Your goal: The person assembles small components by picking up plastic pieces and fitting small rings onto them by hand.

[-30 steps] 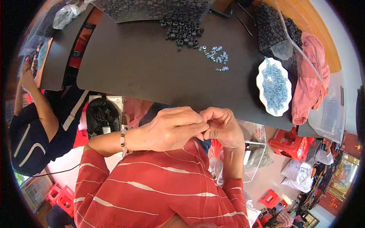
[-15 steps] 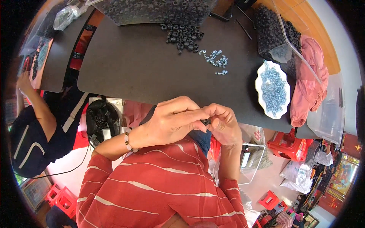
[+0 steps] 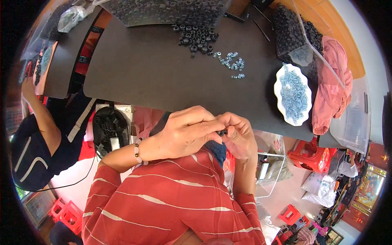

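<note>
My left hand (image 3: 188, 131) and my right hand (image 3: 240, 136) meet just off the table's near edge, fingertips pinched together. Between them is a small black plastic part (image 3: 221, 132), gripped from both sides and mostly covered by the fingers. Farther up the dark table (image 3: 134, 69) lies a heap of small black round parts (image 3: 198, 38). Small metal coil springs (image 3: 232, 62) are scattered to the right of that heap. More springs fill a white scalloped dish (image 3: 279, 96) on the right.
Clear bins of black parts stand at the back (image 3: 167, 12) and back right (image 3: 292, 36). A pink cloth (image 3: 332, 85) hangs beside the dish. Thin dark rods (image 3: 261, 30) lie near the back. Another person's arm (image 3: 43, 116) works at the left table. Red stools (image 3: 308, 157) stand below right.
Both hands stay together on the black part, with only slight shifts of the fingers and right wrist. At the left, the other person's arm has moved a little.
</note>
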The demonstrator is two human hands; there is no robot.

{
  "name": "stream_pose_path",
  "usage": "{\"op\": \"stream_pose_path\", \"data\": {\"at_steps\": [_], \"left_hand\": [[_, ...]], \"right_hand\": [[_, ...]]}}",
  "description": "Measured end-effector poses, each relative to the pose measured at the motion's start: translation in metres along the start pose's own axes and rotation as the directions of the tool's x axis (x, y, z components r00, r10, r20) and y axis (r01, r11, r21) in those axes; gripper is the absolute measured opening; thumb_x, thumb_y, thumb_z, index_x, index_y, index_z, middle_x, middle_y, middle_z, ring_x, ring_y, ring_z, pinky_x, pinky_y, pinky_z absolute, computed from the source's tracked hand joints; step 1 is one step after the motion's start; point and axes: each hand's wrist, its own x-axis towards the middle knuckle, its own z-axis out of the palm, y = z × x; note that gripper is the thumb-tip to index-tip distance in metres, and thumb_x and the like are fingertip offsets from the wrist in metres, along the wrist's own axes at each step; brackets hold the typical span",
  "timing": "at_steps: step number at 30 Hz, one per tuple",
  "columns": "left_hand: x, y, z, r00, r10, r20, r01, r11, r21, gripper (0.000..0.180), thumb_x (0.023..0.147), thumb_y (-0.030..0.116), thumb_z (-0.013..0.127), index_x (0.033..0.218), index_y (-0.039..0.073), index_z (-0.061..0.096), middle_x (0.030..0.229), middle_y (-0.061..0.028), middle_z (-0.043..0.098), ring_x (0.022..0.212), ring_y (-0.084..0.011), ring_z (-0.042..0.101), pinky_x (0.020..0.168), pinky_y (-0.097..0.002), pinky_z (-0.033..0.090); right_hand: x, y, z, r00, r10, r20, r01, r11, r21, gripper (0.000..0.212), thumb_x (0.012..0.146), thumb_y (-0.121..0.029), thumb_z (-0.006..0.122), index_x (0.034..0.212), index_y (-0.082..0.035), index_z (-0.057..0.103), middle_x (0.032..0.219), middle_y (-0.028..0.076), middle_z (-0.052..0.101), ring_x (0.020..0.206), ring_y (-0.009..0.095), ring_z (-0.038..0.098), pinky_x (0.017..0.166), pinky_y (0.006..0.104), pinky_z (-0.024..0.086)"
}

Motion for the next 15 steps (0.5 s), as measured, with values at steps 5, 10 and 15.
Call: {"op": "stream_pose_path", "data": {"at_steps": [5, 10, 15], "left_hand": [[-0.002, 0.001, 0.002, 0.999, 0.033, -0.041, -0.033, 0.999, 0.006, 0.034, 0.064, -0.001, 0.078, 0.095, 0.000, 0.065, 0.080, -0.0048, 0.056, 0.064, -0.0185, 0.058, 0.053, -0.0284, 0.048], [-0.002, 0.003, 0.005, 0.998, 0.051, -0.045, -0.048, 0.996, 0.074, 0.033, 0.061, -0.004, 0.077, 0.091, -0.001, 0.064, 0.080, -0.0055, 0.056, 0.064, -0.0189, 0.057, 0.052, -0.0285, 0.047], [0.003, 0.002, 0.005, 0.995, 0.084, -0.055, -0.075, 0.985, 0.155, 0.034, 0.059, -0.007, 0.075, 0.090, -0.002, 0.063, 0.079, -0.0058, 0.056, 0.062, -0.0194, 0.057, 0.052, -0.0283, 0.047]], "right_hand": [[0.000, -0.001, 0.005, 1.000, 0.014, 0.008, -0.014, 1.000, -0.015, 0.038, 0.084, -0.034, 0.070, 0.098, 0.000, 0.061, 0.095, 0.003, 0.062, 0.084, 0.008, 0.057, 0.072, 0.0205, 0.046], [0.001, -0.004, 0.010, 0.998, 0.065, 0.024, -0.064, 0.998, -0.014, 0.039, 0.086, -0.036, 0.067, 0.099, -0.001, 0.058, 0.091, 0.000, 0.060, 0.081, 0.006, 0.052, 0.070, 0.0184, 0.041], [0.006, -0.010, 0.008, 0.996, 0.078, 0.041, -0.076, 0.996, -0.056, 0.039, 0.088, -0.037, 0.066, 0.101, -0.001, 0.056, 0.090, -0.001, 0.058, 0.080, 0.005, 0.050, 0.070, 0.0187, 0.040]]}}
